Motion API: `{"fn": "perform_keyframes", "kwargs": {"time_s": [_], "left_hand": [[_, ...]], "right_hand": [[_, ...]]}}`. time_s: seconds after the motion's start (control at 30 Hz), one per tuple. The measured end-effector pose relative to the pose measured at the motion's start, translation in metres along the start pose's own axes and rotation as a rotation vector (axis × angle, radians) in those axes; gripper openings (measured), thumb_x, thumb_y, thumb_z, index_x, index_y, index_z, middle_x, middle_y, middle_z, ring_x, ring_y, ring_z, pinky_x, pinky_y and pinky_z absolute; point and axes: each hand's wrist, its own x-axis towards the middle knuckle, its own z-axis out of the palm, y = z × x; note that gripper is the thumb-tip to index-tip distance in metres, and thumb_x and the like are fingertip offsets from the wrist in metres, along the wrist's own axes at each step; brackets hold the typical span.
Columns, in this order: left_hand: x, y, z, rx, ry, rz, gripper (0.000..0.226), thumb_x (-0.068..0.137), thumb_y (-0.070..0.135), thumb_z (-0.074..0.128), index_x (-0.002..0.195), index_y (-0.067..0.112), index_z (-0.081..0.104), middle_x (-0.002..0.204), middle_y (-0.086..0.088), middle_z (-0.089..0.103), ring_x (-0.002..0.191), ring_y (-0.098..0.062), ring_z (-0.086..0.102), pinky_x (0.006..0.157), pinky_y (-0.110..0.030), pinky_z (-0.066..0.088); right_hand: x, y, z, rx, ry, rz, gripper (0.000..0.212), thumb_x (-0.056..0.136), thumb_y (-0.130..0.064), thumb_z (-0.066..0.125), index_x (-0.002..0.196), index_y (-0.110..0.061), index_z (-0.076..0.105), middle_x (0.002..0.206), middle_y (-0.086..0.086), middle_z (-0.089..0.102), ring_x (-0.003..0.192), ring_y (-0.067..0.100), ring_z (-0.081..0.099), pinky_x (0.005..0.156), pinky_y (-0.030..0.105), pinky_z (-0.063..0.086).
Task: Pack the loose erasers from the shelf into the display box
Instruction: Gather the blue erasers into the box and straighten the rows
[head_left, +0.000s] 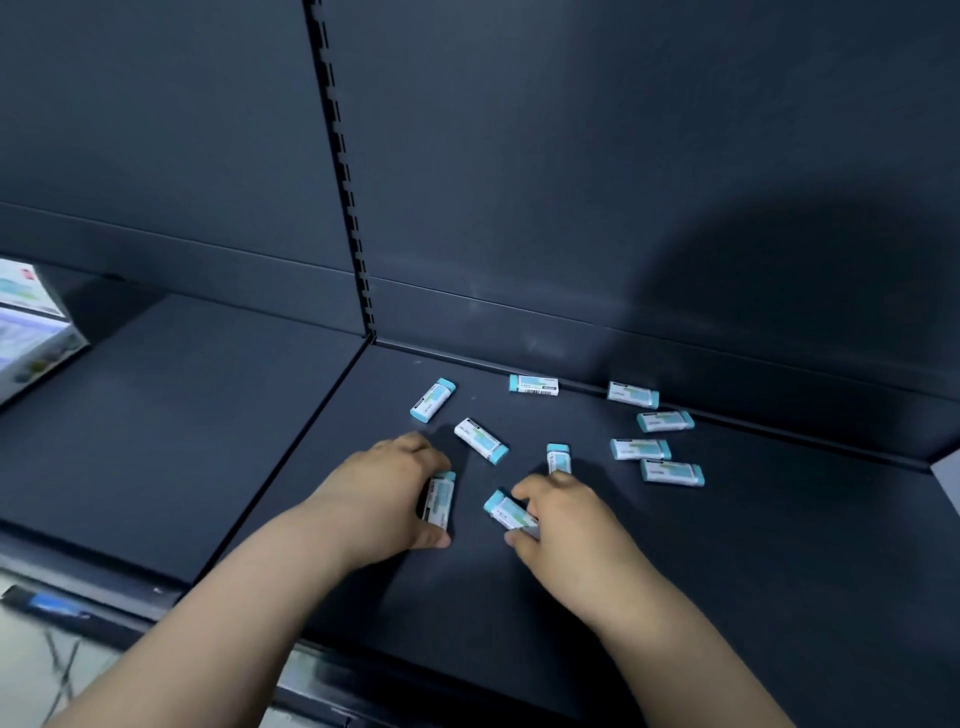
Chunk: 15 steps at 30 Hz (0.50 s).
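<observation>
On the dark shelf (779, 545), the left hand (384, 493) had its grip clamped on one blue-and-white eraser (439, 501), with the thumb toward the front edge. Just beside it, the right hand (566, 519) had its grip pinched round the near end of a second eraser (506, 512). Eight loose erasers (481, 440) lay flat between the hands and the shelf's back edge, two of them against that edge. The display box (31, 332), partly cut off, stood well apart toward the shelf's left edge.

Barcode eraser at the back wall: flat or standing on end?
Flat: the eraser shows its broad barcode face upward, long side resting along the shelf.
</observation>
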Motion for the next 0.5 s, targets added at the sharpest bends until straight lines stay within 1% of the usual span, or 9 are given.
{"fn": "perform_keyframes", "kwargs": {"time_s": [0.13, 0.2, 0.27, 0.33, 0.37, 0.43, 0.47, 0.5], "left_hand": [[-0.002, -0.003, 0.002, -0.020, 0.006, 0.014, 0.073, 0.071, 0.050, 0.071, 0.134, 0.031, 0.039, 0.132, 0.011, 0.038, 0.122, -0.013, 0.041, 0.100, -0.028, 0.036], [-0.002, -0.003, 0.001, -0.011, 0.004, 0.034, 0.073, 0.072, 0.050, 0.070, 0.135, 0.031, 0.038, 0.133, 0.012, 0.038, 0.123, -0.013, 0.040, 0.101, -0.028, 0.035], [-0.001, -0.004, -0.001, 0.014, -0.011, 0.055, 0.075, 0.072, 0.051, 0.069, 0.137, 0.032, 0.035, 0.135, 0.011, 0.036, 0.126, -0.014, 0.038, 0.103, -0.028, 0.033], [0.002, -0.007, -0.003, 0.046, -0.046, 0.076, 0.080, 0.072, 0.051, 0.069, 0.140, 0.032, 0.031, 0.138, 0.010, 0.034, 0.129, -0.014, 0.033, 0.105, -0.030, 0.030], [0.004, -0.008, -0.003, 0.061, -0.066, 0.085, 0.081, 0.072, 0.051, 0.069, 0.141, 0.033, 0.029, 0.139, 0.010, 0.033, 0.130, -0.015, 0.032, 0.106, -0.031, 0.030], [0.007, -0.009, -0.004, 0.071, -0.093, 0.104, 0.080, 0.072, 0.049, 0.070, 0.140, 0.034, 0.030, 0.139, 0.010, 0.031, 0.130, -0.014, 0.030, 0.107, -0.031, 0.029], [0.008, -0.009, -0.004, 0.063, -0.096, 0.113, 0.079, 0.072, 0.048, 0.070, 0.139, 0.034, 0.032, 0.139, 0.011, 0.031, 0.130, -0.013, 0.030, 0.107, -0.030, 0.029], [0.009, -0.009, -0.004, 0.048, -0.091, 0.122, 0.077, 0.072, 0.048, 0.071, 0.137, 0.035, 0.034, 0.138, 0.012, 0.032, 0.129, -0.012, 0.031, 0.107, -0.028, 0.029]], "right_hand": [[0.000, -0.006, -0.002, -0.019, 0.101, 0.022, 0.021, 0.092, -0.031, 0.044, 0.110, -0.021, 0.048, 0.097, 0.004, 0.063, 0.087, 0.025, 0.060, 0.070, 0.032, 0.049], [0.000, -0.004, -0.006, -0.112, 0.079, 0.021, 0.021, 0.093, -0.030, 0.042, 0.112, -0.023, 0.045, 0.097, 0.006, 0.064, 0.087, 0.028, 0.061, 0.067, 0.033, 0.046], [0.001, 0.000, -0.012, -0.186, 0.075, 0.012, 0.026, 0.093, -0.035, 0.041, 0.116, -0.024, 0.045, 0.101, 0.004, 0.064, 0.093, 0.027, 0.061, 0.068, 0.032, 0.044], [0.003, 0.003, -0.020, -0.123, 0.092, -0.006, 0.037, 0.091, -0.044, 0.047, 0.123, -0.027, 0.046, 0.110, -0.002, 0.061, 0.102, 0.021, 0.058, 0.077, 0.030, 0.045], [0.004, 0.004, -0.022, -0.069, 0.052, -0.020, 0.048, 0.086, -0.048, 0.053, 0.129, -0.028, 0.044, 0.118, -0.005, 0.056, 0.110, 0.017, 0.054, 0.085, 0.028, 0.044], [0.009, 0.005, -0.021, -0.062, -0.087, -0.050, 0.073, 0.075, -0.054, 0.065, 0.138, -0.028, 0.037, 0.133, -0.009, 0.040, 0.127, 0.012, 0.038, 0.103, 0.026, 0.035], [0.011, 0.004, -0.018, -0.089, -0.127, -0.062, 0.078, 0.072, -0.053, 0.067, 0.138, -0.027, 0.036, 0.135, -0.009, 0.036, 0.129, 0.012, 0.033, 0.107, 0.026, 0.031], [0.013, 0.004, -0.016, -0.106, -0.132, -0.075, 0.076, 0.072, -0.051, 0.068, 0.137, -0.027, 0.037, 0.133, -0.008, 0.035, 0.129, 0.013, 0.031, 0.107, 0.026, 0.031]]}}
